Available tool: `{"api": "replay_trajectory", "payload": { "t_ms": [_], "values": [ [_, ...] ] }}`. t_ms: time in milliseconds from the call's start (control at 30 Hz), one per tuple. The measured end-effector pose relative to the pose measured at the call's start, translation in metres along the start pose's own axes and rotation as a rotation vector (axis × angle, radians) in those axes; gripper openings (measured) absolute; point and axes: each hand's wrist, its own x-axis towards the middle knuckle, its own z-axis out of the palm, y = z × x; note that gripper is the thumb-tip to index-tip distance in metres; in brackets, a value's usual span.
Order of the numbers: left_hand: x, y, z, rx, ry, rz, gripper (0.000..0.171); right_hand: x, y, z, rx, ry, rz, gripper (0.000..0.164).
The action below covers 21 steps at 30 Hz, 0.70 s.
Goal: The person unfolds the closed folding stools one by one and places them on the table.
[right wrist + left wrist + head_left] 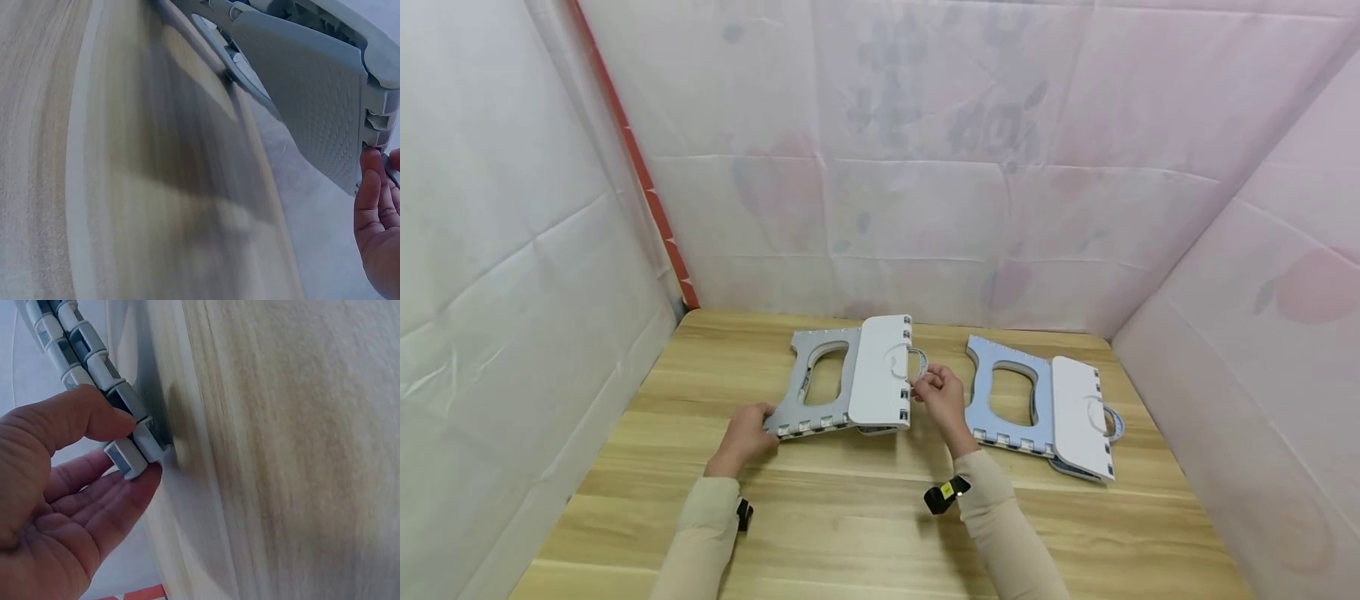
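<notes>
A grey and white folding step stool (874, 392) lies folded on the wooden table, its white top panel toward the right. My left hand (747, 435) pinches the stool's lower left corner. In the left wrist view, the thumb presses on the hinged grey edge (134, 403) while the fingers lie beneath it. At the stool's right side, my right hand (942, 400) grips the small carry handle (919, 362) with its fingertips. The right wrist view shows the fingers at the handle's end, beside a textured grey panel (306, 81) that slants above the tabletop.
A second folded step stool, blue and white (1078, 412), lies on the table (820, 533) to the right, its handle (1116, 423) pointing outward. Pale printed sheets (925, 208) wall in the back and both sides. A red strip (643, 175) runs up the back left corner.
</notes>
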Motion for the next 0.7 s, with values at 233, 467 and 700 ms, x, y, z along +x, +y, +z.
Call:
{"api": "replay_trajectory", "payload": {
  "t_ms": [233, 467, 700],
  "values": [
    [-0.005, 0.007, 0.0, 0.052, 0.021, 0.023, 0.048, -0.012, -0.025, 0.007, -0.027, -0.031, -0.066, 0.033],
    [-0.007, 0.009, 0.004, 0.096, 0.016, 0.03, 0.047, -0.015, -0.03, 0.014, 0.0, -0.026, -0.101, 0.034],
    [-0.008, 0.011, 0.002, 0.101, 0.049, 0.032, 0.044, -0.01, -0.026, 0.017, 0.04, -0.028, -0.135, 0.034]
  ]
}}
